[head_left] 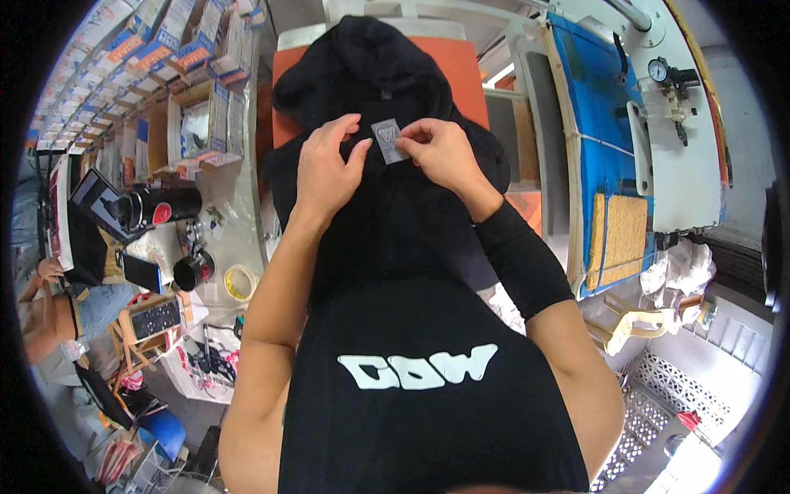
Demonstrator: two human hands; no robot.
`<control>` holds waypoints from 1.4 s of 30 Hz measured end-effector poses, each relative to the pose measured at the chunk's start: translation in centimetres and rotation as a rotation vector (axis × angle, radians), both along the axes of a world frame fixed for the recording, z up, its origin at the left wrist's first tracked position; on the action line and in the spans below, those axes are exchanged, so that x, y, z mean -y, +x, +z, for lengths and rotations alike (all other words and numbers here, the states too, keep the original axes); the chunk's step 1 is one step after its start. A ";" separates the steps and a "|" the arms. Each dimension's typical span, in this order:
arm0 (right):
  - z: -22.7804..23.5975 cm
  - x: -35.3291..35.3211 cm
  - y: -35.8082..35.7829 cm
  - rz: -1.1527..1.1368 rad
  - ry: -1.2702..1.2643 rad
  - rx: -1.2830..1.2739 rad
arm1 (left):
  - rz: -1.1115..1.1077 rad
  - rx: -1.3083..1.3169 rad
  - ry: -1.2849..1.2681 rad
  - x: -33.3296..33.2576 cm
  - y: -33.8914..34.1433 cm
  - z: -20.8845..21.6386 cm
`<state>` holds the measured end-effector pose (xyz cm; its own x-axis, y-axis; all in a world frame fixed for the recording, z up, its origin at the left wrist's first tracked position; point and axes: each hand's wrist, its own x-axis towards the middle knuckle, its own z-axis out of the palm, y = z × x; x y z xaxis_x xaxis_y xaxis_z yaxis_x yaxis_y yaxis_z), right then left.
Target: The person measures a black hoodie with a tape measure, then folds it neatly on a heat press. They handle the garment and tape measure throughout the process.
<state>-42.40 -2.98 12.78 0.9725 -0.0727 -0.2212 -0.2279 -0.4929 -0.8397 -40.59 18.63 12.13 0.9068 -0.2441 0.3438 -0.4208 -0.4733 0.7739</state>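
A black garment (354,62), which looks like a hoodie, lies over an orange board (461,70) in front of me, its far end bunched up. On its upper part is a small grey rectangular label or transfer film (385,142) with a lighter printed mark. Thumb and fingertips of my right hand (440,156) pinch the right edge of this grey piece. To its left, my left hand (329,169) rests over the black cloth, fingers curved and thumb apart, with nothing visible in it. A black sleeve covers my right elbow.
At right stands a blue-covered board (588,148) with a tan pad (619,239); beyond is a pressure gauge (658,70). Cardboard boxes (206,123) fill the left shelves. A side table (234,189) holds a black flask (169,206) and tape roll (239,282). Another person's arm (53,317) shows far left.
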 end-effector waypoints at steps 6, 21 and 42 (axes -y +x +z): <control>-0.5 -0.6 2.8 -0.069 -0.368 0.143 | -0.040 0.214 0.248 -0.1 1.5 -2.4; -3.9 -0.5 -1.8 0.176 -0.732 0.597 | -0.189 0.232 0.488 1.1 0.0 -5.5; -6.5 -0.5 -1.9 0.149 -0.560 0.580 | -0.159 0.138 0.552 1.5 0.5 -5.3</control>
<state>-44.29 -2.50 6.24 0.9292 0.1158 0.3509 0.2679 -0.8652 -0.4239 -40.10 17.13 6.85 0.8002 -0.5499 0.2393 -0.5990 -0.7133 0.3638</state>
